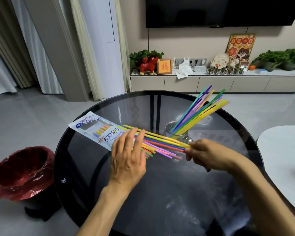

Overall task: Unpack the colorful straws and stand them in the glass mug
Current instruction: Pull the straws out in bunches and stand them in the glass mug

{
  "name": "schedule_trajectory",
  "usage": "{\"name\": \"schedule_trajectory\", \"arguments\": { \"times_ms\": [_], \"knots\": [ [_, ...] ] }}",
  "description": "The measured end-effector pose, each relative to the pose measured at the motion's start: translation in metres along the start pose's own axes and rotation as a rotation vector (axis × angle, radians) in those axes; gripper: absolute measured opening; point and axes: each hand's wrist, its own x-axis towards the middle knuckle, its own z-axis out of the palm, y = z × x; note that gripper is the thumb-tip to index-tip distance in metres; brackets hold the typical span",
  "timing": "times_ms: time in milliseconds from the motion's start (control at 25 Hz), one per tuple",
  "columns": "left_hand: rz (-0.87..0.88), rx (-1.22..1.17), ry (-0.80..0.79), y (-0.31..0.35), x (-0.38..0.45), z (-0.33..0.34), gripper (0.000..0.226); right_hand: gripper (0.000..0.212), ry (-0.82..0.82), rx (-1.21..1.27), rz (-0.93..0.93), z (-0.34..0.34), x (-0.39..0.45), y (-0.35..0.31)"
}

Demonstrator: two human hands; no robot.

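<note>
Head view over a round dark glass table [85, 167]. The right hand [206, 155] pinches one end of a loose bundle of colorful straws [162, 143], fingers curled round the yellow, red and purple tubes. The bundle lies nearly level above the tabletop, its far ends reaching left toward the packet. The left hand [128, 155] is spread with fingers straight, resting against the bundle near its middle and gripping nothing. The plastic straw packet [94, 129], printed white and blue, lies flat on the table to the left, with a few straws visible inside through its window. The glass mug [176, 133] stands on the table just behind the held bundle; a second group of standing straws [203, 109] leans in it, fanning up and to the right. A bin with a red liner [22, 171] stands on the floor to the left of the table.
</note>
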Motion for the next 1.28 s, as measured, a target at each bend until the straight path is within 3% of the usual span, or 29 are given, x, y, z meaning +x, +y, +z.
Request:
{"name": "schedule_trajectory", "arguments": {
  "times_ms": [120,200,320,400,480,520,640,720,920,1080,1280],
  "knots": [
    [0.179,0.112,0.08,0.013,0.004,-0.007,0.062,0.032,-0.291,0.31,-0.099,-0.006,-0.015,-0.014],
    [0.208,0.039,0.109,0.016,0.003,-0.007,0.043,0.046,-0.331,0.404,-0.174,-0.012,-0.025,-0.021],
    [0.109,-0.278,0.077,0.02,0.012,-0.025,0.024,0.082,-0.156,0.893,-0.214,-0.018,-0.023,-0.027],
    [-0.064,-0.721,-0.002,0.028,0.022,-0.04,0.015,0.067,0.051,1.149,-0.311,-0.012,-0.016,-0.035],
    [-0.152,-1.138,-0.115,0.035,0.025,-0.042,0.018,0.035,0.226,1.031,-0.385,0.003,-0.009,-0.043],
    [-0.16,-1.197,-0.181,0.035,0.022,-0.036,0.018,0.031,0.24,0.94,-0.413,0.013,-0.006,-0.045],
    [-0.168,-1.061,-0.467,0.028,0.004,-0.011,0.02,0.03,0.146,0.732,-0.507,0.035,0.001,-0.048],
    [-0.18,-1.012,-0.565,0.019,-0.001,-0.003,0.022,0.026,0.159,0.711,-0.537,0.042,0.003,-0.048],
    [-0.246,-1.271,-0.643,0.021,0.003,-0.007,0.018,0.024,0.168,0.83,-0.512,0.046,0.009,-0.049],
    [-0.213,-1.062,-0.704,0.017,-0.008,0.006,0.014,0.034,0.099,0.75,-0.473,0.051,0.012,-0.04],
    [-0.187,-1.084,-0.816,0.016,-0.006,0.004,0.017,0.02,0.156,0.658,-0.452,0.052,0.013,-0.038]
  ]
}}
